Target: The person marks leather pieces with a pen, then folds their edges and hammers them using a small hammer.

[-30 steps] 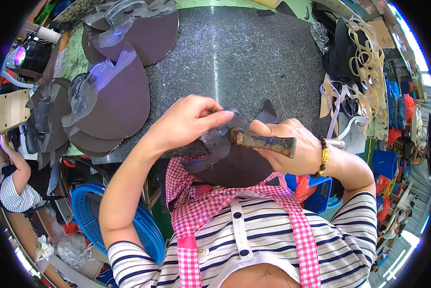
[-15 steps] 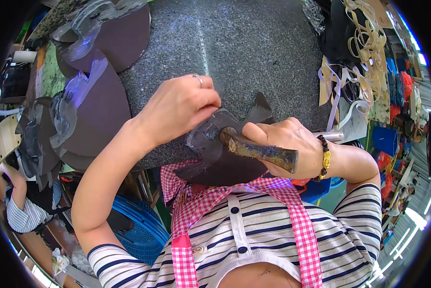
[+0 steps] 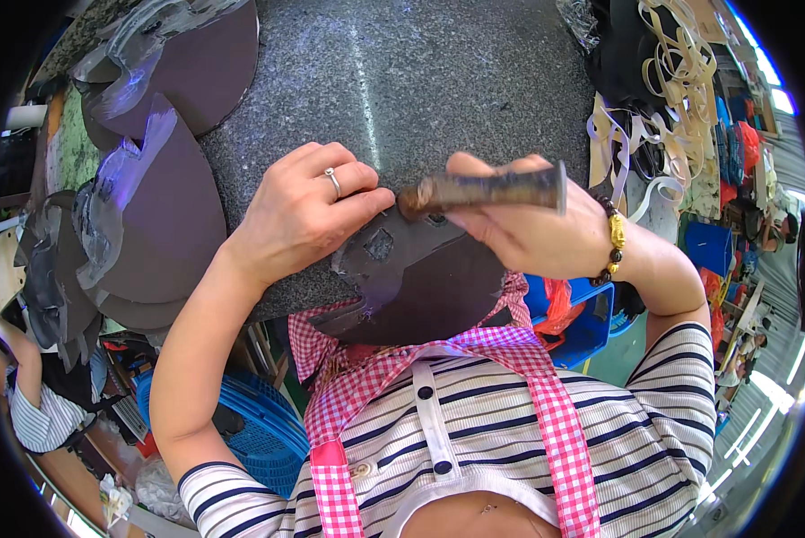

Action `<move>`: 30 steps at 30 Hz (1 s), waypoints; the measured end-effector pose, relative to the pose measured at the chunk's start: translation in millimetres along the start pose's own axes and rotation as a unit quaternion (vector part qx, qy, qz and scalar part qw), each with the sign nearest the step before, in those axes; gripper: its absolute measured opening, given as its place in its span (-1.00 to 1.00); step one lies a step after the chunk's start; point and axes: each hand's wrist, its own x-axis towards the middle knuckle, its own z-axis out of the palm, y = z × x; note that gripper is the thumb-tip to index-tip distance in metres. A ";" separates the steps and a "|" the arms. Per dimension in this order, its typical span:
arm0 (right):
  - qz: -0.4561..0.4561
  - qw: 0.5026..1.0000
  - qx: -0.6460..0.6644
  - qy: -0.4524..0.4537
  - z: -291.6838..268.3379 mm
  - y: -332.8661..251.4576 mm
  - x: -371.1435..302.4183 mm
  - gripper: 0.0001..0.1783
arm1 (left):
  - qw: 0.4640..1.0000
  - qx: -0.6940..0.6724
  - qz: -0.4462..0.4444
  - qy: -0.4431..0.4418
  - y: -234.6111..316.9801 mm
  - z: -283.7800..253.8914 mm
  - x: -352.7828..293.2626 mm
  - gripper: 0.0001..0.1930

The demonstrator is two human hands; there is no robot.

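Across the near edge of the stone slab (image 3: pixel 456 81) lies a dark brown leather-like piece (image 3: pixel 434 296), its far part coated grey and marked with small squarish patches. My left hand (image 3: pixel 299 215) is closed, thumb and fingers pinching the far edge of this piece. A worn hammer (image 3: pixel 496 190) is gripped in my right hand (image 3: pixel 541 235); its narrow end is beside my left fingertips, over the far edge of the piece. The wide flat end points to the right. My right hand hides the hammer's handle.
Similar dark brown pieces (image 3: pixel 169 215) with grey-smeared edges are stacked on the left. Cream strips (image 3: pixel 676 63) hang in a tangle at the far right. Below the slab are blue baskets (image 3: pixel 263 439) and a blue crate (image 3: pixel 591 318). Another person's arm (image 3: pixel 21 354) shows at far left.
The hammer has lifted and swung further away from my body, its flat end now higher. The far edge of the piece is folded down flatter, and my left fingers have shifted slightly left.
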 end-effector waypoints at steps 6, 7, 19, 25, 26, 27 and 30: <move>-0.020 0.999 -0.037 0.000 -2.8 -3.4 2.4 -0.82 | 1.000 -0.003 -0.029 0.007 5.6 1.4 0.1 -0.77; 0.004 0.999 -0.041 -0.029 0.1 -4.5 1.4 -0.81 | 0.999 -0.004 -0.045 0.009 7.1 1.5 -0.4 -0.77; -0.002 0.999 -0.046 -0.020 4.0 -2.8 1.8 -0.82 | 0.993 0.057 -0.099 0.028 34.0 3.3 -11.7 -0.77; 0.021 0.995 -0.046 -0.088 0.5 -3.7 6.7 -0.80 | 0.992 0.062 -0.108 0.017 42.0 1.2 -9.2 -0.74; 0.022 0.995 -0.046 -0.087 1.7 -4.8 6.5 -0.80 | 0.990 0.056 -0.126 0.034 42.0 2.7 -12.0 -0.74; 0.017 0.996 -0.046 -0.070 3.8 -5.3 6.0 -0.80 | 0.990 0.056 -0.126 0.034 43.5 3.1 -14.7 -0.74; -0.030 0.996 -0.057 -0.054 4.2 3.3 7.1 -0.80 | 0.975 0.016 -0.212 0.069 48.0 4.0 -21.3 -0.74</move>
